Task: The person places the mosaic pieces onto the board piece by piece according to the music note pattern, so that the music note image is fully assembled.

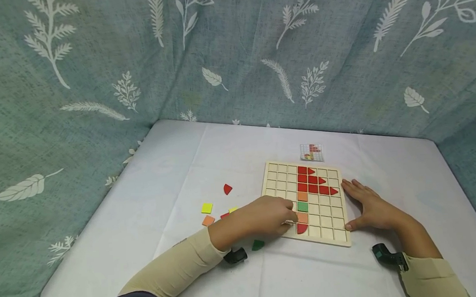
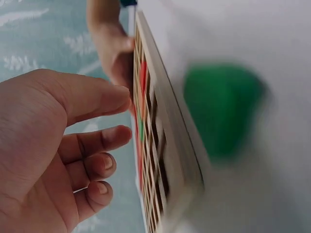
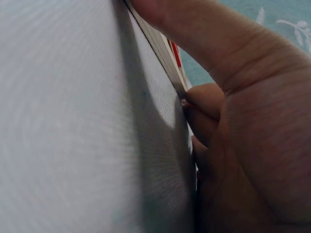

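Wooden board (image 1: 325, 211) partly hidden by left hand (image 1: 269, 216), fingers loosely parted; right hand (image 1: 371, 209) spread, touching board

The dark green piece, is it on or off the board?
Off. The dark green piece lies on the white cloth, apart from the wooden board.

Your pale wooden grid board (image 1: 326, 222) lies flat, slightly turned, right of the frame's centre. Three red rows (image 1: 313, 188), pointed at the right, lengthen downward; below their left end run an orange square (image 1: 302, 196), a green square (image 1: 302, 206), a second orange square (image 1: 303, 217) and a red quarter-round (image 1: 302, 228). Your left hand (image 1: 267, 214) bends over the board's lower left, beside this column; your right hand (image 1: 370, 209) touches its right edge.
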`<state>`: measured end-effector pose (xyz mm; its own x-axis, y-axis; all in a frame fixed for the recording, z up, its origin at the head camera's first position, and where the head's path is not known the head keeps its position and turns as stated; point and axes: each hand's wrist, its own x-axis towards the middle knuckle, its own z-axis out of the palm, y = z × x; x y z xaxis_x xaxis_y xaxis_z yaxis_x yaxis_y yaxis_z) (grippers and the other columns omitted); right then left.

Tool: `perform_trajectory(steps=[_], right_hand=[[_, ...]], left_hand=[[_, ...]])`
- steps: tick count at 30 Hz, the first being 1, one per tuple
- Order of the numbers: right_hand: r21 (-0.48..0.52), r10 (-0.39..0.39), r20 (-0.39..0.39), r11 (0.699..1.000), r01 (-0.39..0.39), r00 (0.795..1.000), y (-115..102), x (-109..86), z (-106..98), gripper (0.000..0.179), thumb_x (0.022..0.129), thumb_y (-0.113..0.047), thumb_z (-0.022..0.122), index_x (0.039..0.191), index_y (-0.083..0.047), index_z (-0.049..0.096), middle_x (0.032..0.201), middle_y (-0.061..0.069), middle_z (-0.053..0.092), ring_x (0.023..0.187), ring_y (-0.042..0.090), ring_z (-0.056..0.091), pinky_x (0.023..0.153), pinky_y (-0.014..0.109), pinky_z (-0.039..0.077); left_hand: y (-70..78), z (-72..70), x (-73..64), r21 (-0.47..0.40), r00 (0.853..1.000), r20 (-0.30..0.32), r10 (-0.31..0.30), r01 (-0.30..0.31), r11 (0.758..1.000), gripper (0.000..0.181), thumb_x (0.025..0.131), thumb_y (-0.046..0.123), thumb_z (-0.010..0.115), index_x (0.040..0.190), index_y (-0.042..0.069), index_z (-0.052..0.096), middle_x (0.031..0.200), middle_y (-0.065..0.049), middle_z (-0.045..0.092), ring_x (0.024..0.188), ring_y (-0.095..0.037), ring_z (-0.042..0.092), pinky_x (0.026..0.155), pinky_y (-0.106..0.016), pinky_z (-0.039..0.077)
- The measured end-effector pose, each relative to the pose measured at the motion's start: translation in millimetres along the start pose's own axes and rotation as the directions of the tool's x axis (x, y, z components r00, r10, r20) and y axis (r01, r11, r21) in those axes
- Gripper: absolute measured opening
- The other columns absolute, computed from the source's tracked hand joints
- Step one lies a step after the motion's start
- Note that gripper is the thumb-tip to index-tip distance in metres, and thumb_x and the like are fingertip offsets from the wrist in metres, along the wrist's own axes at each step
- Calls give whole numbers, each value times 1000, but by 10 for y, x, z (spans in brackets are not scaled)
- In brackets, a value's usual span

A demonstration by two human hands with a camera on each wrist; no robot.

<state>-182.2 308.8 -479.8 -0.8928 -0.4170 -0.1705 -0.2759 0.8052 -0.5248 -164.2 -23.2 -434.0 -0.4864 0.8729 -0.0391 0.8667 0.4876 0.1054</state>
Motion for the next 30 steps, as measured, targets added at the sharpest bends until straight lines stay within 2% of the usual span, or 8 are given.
perform_trajectory(steps=[7,12,15,20,26,30], right_hand=[[-11,13,3,1000,-13,1000,1,5,3,135,53,-63,85,154,-4,20,160,16,15,146,38,2,107,65,8],[-4,6,0,1000,-6,1000,-24,2,-2,134,53,-61,86,154,-2,20,159,18,15,145,39,2,108,64,6],[0,3,-1,1000,-3,1000,-38,-2,1,134,54,-61,86,154,-1,20,159,18,15,145,39,2,108,64,6],[2,-2,1,1000,2,1000,-35,-9,6,133,54,-60,86,154,-1,20,159,19,15,145,39,2,109,63,5],[1,-2,0,1000,2,1000,-43,-10,6,133,54,-60,86,153,0,21,159,19,16,145,39,2,109,63,6],[2,-2,-1,1000,2,1000,-42,-7,5,133,54,-61,86,153,-1,20,159,19,16,145,39,2,109,63,5]], left_hand=[[-300,-17,-323,8,993,-31,-114,114,993,10,89,21,64,95,23,72,79,10,50,67,-6,46,56,-24,40],[-499,-56,-537,-15,971,-29,-236,236,972,18,89,20,66,105,19,74,90,7,59,73,-8,54,63,-27,47],[-658,-74,-653,-32,942,-11,-336,336,941,24,89,22,67,112,19,73,98,6,62,78,-9,57,70,-29,49],[-946,-76,-813,-38,876,10,-482,482,875,28,89,25,68,117,19,70,98,5,61,74,-10,52,69,-29,46],[-1142,0,-915,-20,819,19,-574,574,819,43,84,41,74,116,12,65,88,5,58,72,-12,51,63,-30,45],[-1211,57,-934,-14,766,33,-642,643,766,50,82,49,74,108,9,61,79,3,57,69,-15,53,59,-32,44]])
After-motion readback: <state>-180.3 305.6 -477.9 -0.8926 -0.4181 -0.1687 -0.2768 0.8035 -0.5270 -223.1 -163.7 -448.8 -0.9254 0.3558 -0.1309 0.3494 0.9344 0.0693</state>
